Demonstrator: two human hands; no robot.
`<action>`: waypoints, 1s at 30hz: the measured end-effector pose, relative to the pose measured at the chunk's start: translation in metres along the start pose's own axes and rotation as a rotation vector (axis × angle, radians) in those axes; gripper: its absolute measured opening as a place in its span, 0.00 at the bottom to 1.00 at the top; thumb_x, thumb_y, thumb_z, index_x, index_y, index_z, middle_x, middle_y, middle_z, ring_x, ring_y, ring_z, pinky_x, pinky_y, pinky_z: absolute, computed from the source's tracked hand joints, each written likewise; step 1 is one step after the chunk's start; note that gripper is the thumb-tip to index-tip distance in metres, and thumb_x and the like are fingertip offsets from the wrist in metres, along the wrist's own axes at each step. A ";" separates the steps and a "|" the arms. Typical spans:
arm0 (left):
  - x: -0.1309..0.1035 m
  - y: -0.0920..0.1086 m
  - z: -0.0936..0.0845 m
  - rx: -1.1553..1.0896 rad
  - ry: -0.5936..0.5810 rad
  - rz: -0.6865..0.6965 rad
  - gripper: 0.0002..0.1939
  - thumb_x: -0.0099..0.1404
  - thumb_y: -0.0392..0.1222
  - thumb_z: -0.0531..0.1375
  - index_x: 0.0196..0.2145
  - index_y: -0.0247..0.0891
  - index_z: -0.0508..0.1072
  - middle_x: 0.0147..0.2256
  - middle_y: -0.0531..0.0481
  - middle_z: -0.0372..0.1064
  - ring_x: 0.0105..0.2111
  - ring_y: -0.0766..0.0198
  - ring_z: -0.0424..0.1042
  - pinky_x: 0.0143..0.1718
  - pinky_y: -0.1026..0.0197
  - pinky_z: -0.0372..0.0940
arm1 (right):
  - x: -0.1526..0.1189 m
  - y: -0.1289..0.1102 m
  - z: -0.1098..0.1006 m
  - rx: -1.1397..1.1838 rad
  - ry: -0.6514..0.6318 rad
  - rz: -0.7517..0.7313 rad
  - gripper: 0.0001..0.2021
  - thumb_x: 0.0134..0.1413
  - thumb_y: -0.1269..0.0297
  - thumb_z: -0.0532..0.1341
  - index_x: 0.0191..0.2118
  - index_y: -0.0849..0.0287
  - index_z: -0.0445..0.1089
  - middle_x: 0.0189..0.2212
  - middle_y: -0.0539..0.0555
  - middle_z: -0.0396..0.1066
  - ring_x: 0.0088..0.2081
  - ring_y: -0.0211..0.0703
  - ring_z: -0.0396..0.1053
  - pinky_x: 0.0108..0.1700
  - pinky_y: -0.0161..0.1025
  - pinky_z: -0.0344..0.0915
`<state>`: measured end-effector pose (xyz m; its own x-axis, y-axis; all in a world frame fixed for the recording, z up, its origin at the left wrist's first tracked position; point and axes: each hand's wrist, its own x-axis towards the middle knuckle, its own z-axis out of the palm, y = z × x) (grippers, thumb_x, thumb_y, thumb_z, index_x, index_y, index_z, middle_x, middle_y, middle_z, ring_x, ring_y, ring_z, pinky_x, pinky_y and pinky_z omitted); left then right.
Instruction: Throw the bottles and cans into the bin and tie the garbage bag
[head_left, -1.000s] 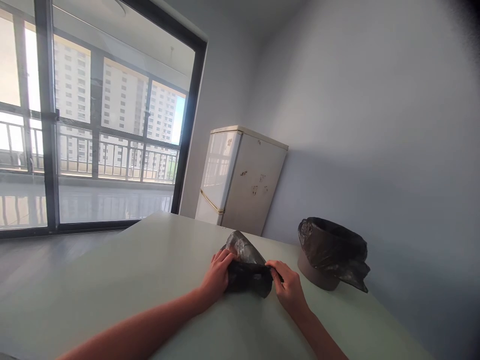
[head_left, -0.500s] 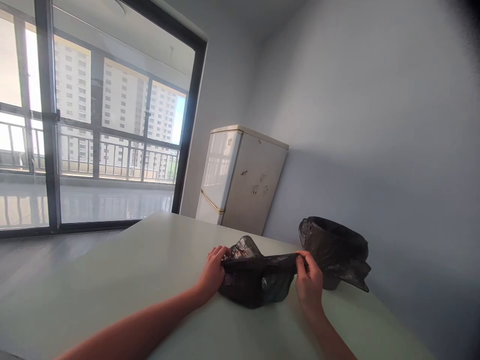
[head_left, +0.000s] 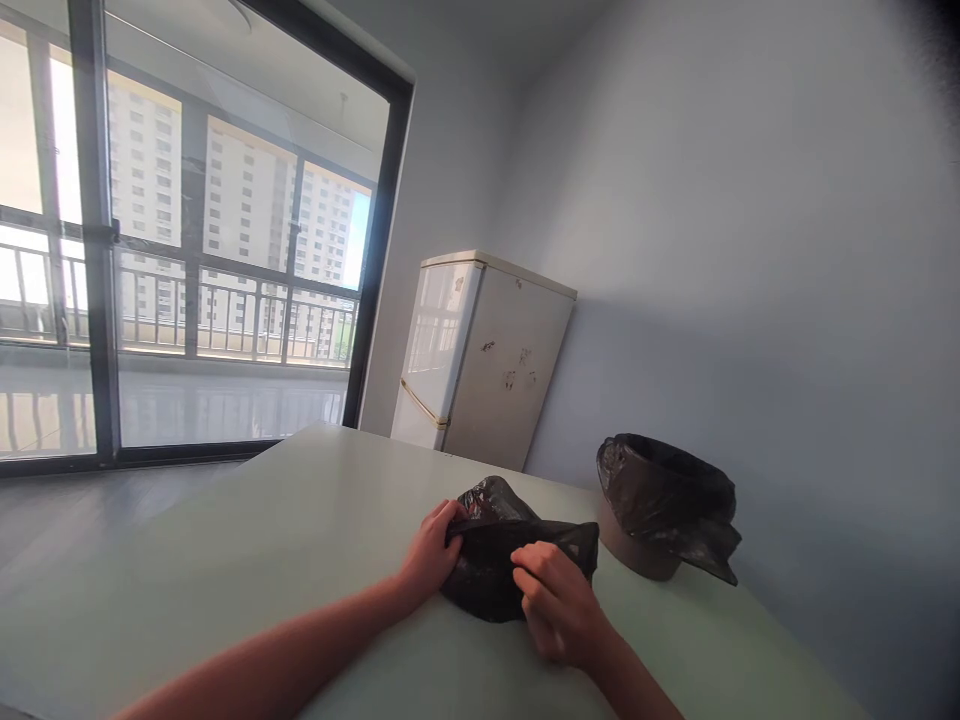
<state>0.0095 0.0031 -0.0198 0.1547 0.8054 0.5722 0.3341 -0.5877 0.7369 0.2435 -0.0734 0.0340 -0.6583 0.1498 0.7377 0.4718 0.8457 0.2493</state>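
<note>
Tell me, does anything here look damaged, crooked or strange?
Slightly. The black liner of the small brown bin hangs unevenly, one flap drooping down its right side. The white fridge has brown marks on its side. Both hands, left and right, rest on a crumpled black plastic bag.

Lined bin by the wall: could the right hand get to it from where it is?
Probably yes: the right hand rests on the black bag, and only bare table lies between it and the bin.
</note>
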 end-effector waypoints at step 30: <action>0.000 -0.020 0.008 0.069 -0.143 -0.091 0.08 0.54 0.30 0.53 0.31 0.37 0.68 0.34 0.48 0.72 0.37 0.57 0.69 0.40 0.58 0.61 | -0.013 0.025 0.010 0.227 -0.397 0.407 0.06 0.67 0.69 0.59 0.44 0.54 0.73 0.51 0.55 0.72 0.52 0.46 0.72 0.68 0.56 0.61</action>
<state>0.0104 0.0158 -0.0377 0.2496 0.8605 0.4441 0.4149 -0.5094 0.7539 0.2578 -0.0495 0.0245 -0.6406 0.6260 0.4447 0.6232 0.7622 -0.1752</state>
